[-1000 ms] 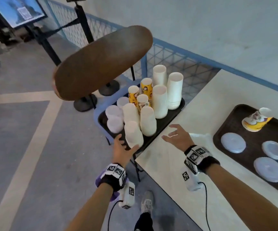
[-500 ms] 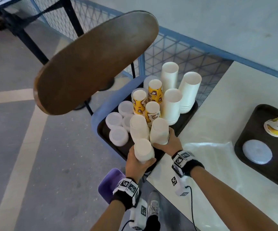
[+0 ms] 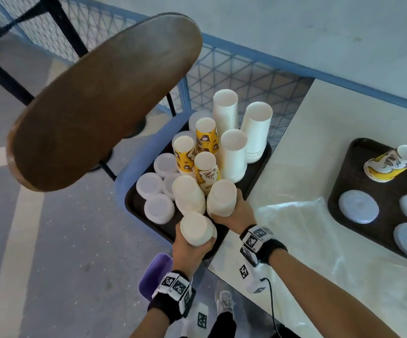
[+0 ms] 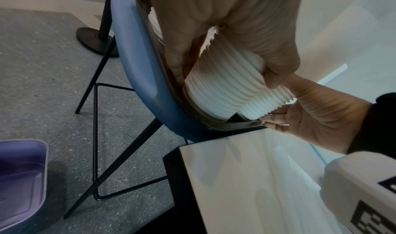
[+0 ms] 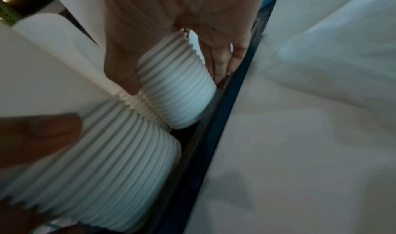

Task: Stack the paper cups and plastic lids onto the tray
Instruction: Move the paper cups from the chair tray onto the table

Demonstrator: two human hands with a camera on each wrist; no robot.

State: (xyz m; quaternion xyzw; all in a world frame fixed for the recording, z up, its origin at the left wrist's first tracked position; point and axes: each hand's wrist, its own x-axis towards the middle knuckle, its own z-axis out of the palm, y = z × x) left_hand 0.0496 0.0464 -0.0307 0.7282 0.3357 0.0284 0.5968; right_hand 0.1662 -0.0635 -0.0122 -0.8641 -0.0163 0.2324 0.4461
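A dark tray [image 3: 134, 203] on a blue chair holds upside-down stacks of white paper cups, upright white stacks [image 3: 233, 157], yellow printed cups [image 3: 206, 137] and white lids [image 3: 159, 208]. My left hand [image 3: 192, 245] grips the nearest white cup stack [image 3: 196, 229] at the tray's front edge; in the left wrist view my left hand [image 4: 227, 73] curls round its ribbed rims [image 4: 225, 92]. My right hand [image 3: 236, 213] grips the neighbouring white stack [image 3: 222, 200]; in the right wrist view my right hand [image 5: 171, 73] wraps that stack [image 5: 177, 93]. Both stacks stand on the tray.
A second dark tray [image 3: 358, 181] on the white table [image 3: 319, 132] carries several clear lids [image 3: 358, 207] and a yellow cup stack [image 3: 385, 167] lying on its side. A clear plastic bag [image 3: 295, 228] lies between the trays. A brown chair back [image 3: 100, 101] rises at left; a purple bin [image 3: 153, 274] sits on the floor.
One second ago both hands were open and reaching toward the chair tray. They have since closed round the two front white cup stacks, and the view has moved closer.
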